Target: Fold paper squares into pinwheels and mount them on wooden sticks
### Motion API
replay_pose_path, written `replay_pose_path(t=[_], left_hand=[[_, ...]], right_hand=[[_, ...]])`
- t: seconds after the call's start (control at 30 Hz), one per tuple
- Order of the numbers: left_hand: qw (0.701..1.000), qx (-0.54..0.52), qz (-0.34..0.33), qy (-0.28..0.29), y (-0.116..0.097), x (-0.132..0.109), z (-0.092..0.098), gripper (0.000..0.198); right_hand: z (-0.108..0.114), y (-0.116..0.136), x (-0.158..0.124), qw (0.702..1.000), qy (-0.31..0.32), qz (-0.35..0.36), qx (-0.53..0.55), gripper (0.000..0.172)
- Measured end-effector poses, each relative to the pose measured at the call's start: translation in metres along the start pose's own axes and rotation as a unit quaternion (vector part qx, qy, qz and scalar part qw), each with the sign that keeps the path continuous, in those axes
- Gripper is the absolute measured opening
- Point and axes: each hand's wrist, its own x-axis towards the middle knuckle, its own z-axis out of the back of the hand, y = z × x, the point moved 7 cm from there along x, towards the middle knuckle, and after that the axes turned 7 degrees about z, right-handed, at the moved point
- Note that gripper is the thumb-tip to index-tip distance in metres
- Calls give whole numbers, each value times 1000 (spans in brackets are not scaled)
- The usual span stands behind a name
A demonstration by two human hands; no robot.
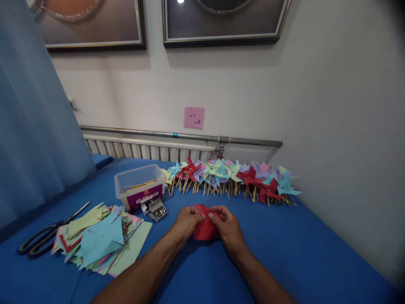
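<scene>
A piece of red paper (206, 230) is held up over the blue-covered table (284, 249), between my two hands. My left hand (190, 219) pinches its left part with thumb and fingers. On the right, my right hand (225, 223) grips the upper right part, the thumb pressed on the paper. Small boxes of metal pins (158, 210) stand open to the left of my left hand. Behind them is a clear plastic tub (126, 177) with thin sticks in it. A long row of paper pinwheels on sticks (232, 173) lies behind my hands.
At the left, cut paper sheets (103, 240) form a loose pile, with black-handled scissors (41, 240) beside it. A blue curtain (34, 109) hangs at the far left. The wall carries a radiator (148, 150), a pipe (253, 142) and a pink note (194, 117).
</scene>
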Motion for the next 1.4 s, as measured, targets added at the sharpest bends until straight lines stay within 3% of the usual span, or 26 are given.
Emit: replay_pose_path(t=[0.6,0.8,1.07,1.2,1.4], left_hand=[[999,-13,21,24,3,-3,-5,28],[998,-57,15,21,2,0,-1,29],[995,-93,21,-21,-9,1,12,24],[996,-82,22,-28,-9,5,17,23],[997,-73,28,-13,-4,10,22,25]], right_hand=[[-4,-4,-2,1000,-1,2,16,38],[-7,-5,-3,997,27,-20,68,64],[-9,10,-7,996,73,56,-16,50],[-1,20,-7,986,75,89,-118,38],[-6,38,-12,959,197,99,-176,33]])
